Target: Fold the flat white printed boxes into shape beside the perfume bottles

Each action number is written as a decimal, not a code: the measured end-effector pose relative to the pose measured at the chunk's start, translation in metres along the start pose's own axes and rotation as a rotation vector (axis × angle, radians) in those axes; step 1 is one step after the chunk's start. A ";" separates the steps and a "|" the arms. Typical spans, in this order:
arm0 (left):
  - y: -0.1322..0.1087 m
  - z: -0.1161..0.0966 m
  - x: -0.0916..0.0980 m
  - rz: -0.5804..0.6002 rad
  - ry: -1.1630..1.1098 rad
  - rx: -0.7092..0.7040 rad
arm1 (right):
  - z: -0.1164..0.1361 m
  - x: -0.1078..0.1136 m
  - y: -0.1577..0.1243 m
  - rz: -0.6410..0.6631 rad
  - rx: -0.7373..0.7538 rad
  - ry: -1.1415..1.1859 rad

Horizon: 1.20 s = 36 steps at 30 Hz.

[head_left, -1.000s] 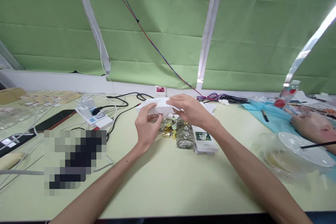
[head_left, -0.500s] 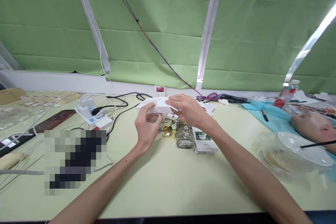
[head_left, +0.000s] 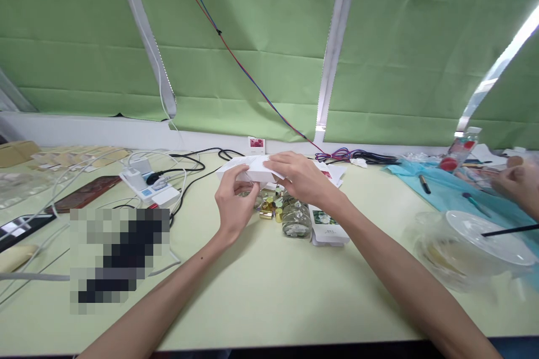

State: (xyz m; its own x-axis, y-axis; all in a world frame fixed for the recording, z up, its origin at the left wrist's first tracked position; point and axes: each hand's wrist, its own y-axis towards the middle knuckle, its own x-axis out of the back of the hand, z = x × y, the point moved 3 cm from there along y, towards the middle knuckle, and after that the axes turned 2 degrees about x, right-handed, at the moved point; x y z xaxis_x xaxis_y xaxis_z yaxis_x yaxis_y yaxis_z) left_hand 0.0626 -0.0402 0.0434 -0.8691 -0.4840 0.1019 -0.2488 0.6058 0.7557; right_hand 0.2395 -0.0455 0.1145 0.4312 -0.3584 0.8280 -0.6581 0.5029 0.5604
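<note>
Both my hands hold a flat white carton (head_left: pixel 252 170) above the middle of the pale green table (head_left: pixel 269 291). My left hand (head_left: pixel 233 202) pinches its near left edge from below. My right hand (head_left: pixel 301 176) lies curled over its right end. Just beneath them stand a clear glass bottle (head_left: pixel 297 219), several small gold caps (head_left: pixel 269 210) and a white box printed with a flower (head_left: pixel 327 224).
A white power strip (head_left: pixel 149 188) with tangled cables lies to the left, beside a dark phone (head_left: pixel 86 193). A clear plastic bowl with lid (head_left: pixel 471 244) sits at the right. Another person's hand (head_left: pixel 517 182) rests over the blue cloth (head_left: pixel 442 185) at far right.
My hands and the white carton have barely shifted. The other person's hand at the far right has pulled back and up off the blue cloth.
</note>
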 end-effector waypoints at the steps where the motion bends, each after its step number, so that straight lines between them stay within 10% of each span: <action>1: 0.000 0.000 0.000 0.002 0.002 -0.001 | 0.000 0.000 0.000 0.007 -0.003 -0.001; 36: -0.003 0.004 -0.003 0.030 -0.015 -0.046 | -0.002 0.000 -0.001 0.011 -0.001 0.027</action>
State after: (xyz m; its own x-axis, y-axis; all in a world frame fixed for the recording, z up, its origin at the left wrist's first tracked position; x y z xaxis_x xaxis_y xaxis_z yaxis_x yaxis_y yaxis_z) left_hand 0.0639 -0.0384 0.0386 -0.8821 -0.4567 0.1156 -0.2031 0.5901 0.7814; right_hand 0.2414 -0.0449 0.1135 0.4406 -0.3313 0.8343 -0.6623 0.5074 0.5513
